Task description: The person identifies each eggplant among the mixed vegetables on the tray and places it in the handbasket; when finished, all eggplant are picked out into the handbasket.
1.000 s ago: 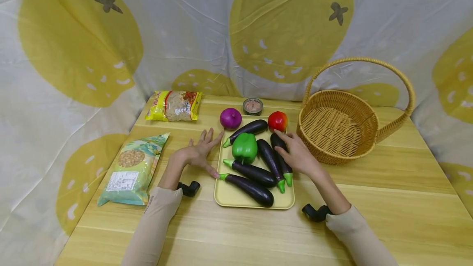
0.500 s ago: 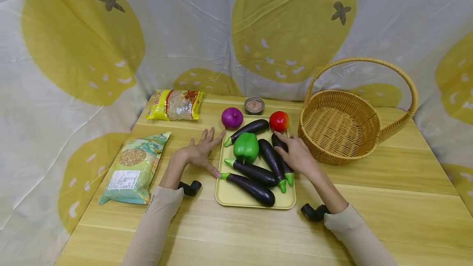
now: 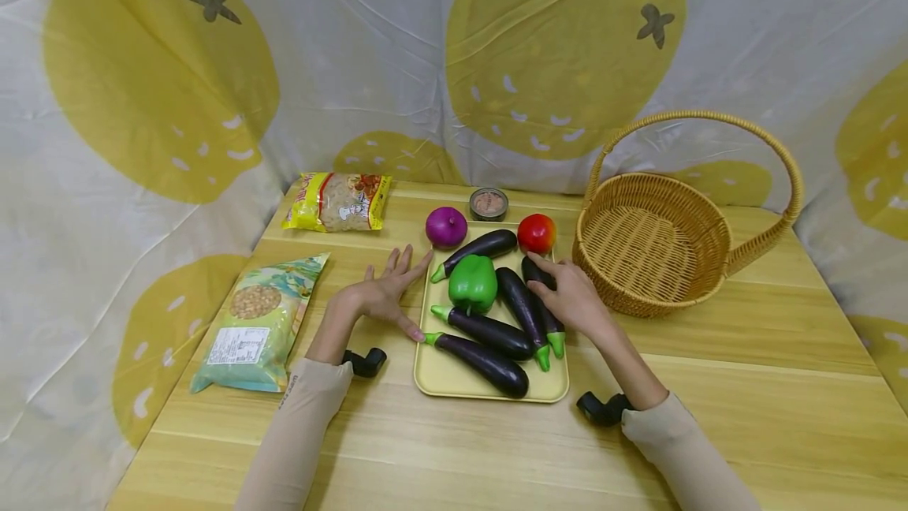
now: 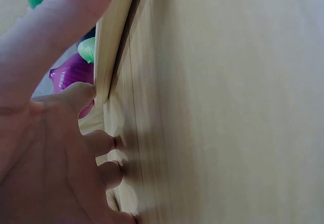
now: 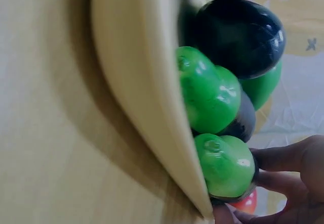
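Note:
A pale yellow tray (image 3: 440,389) carries several dark eggplants (image 3: 482,365) with green stems and a green bell pepper (image 3: 472,284). My left hand (image 3: 379,294) is spread along the tray's left side. Its thumb and index fingertip touch the rim; its other fingertips rest on the table. My right hand (image 3: 571,294) grips the rightmost eggplant (image 3: 539,270), thumb over the near side and fingers around the far side. In the right wrist view, fingers (image 5: 276,158) meet that eggplant behind its green cap (image 5: 225,166), and lower fingertips sit near the tray rim.
A purple onion (image 3: 446,227) and a red apple-like fruit (image 3: 536,234) lie at the tray's back corners. Behind is a small round tin (image 3: 489,204). A wicker basket (image 3: 589,266) with a tall handle stands right. Two food packets (image 3: 347,203) (image 3: 255,322) lie left.
The head view shifts slightly. Both hands, the tray and the things on it keep their places.

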`<state>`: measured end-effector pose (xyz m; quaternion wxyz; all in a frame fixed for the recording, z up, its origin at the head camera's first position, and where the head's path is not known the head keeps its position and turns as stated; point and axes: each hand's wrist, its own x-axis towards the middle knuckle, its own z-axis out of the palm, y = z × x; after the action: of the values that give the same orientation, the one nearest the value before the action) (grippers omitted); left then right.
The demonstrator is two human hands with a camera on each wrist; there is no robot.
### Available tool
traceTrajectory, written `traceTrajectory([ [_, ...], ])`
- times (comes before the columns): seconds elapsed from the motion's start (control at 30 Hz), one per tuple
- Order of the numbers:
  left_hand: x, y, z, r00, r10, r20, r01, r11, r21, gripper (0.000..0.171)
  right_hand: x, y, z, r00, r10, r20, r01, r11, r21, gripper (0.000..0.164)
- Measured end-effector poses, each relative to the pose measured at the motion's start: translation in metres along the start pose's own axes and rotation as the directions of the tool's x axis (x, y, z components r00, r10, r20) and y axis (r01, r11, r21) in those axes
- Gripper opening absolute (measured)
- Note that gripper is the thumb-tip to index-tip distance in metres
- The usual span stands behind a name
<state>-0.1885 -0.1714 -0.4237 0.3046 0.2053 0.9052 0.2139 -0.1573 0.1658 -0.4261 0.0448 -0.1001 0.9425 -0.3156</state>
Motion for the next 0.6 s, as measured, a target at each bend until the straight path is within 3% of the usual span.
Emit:
traceTrajectory([
  [0.3,0.000,0.000,0.000,1.000,0.002,0.003,-0.002,1.000,0.011,0.142,-0.004,-0.010,-0.026,0.998,-0.048,0.026,0.045,0.993,0.113,0.053],
  [0.47,0.000,-0.001,0.001,1.000,0.004,0.008,-0.004,1.000,0.008,0.142,-0.008,-0.019,-0.056,0.992,-0.089,0.086,0.069,0.974,0.215,0.054],
  [0.6,0.000,-0.001,0.001,1.000,0.004,0.008,-0.004,1.000,0.000,0.142,-0.008,-0.023,-0.089,0.994,-0.079,0.078,0.058,0.968,0.244,0.054],
])
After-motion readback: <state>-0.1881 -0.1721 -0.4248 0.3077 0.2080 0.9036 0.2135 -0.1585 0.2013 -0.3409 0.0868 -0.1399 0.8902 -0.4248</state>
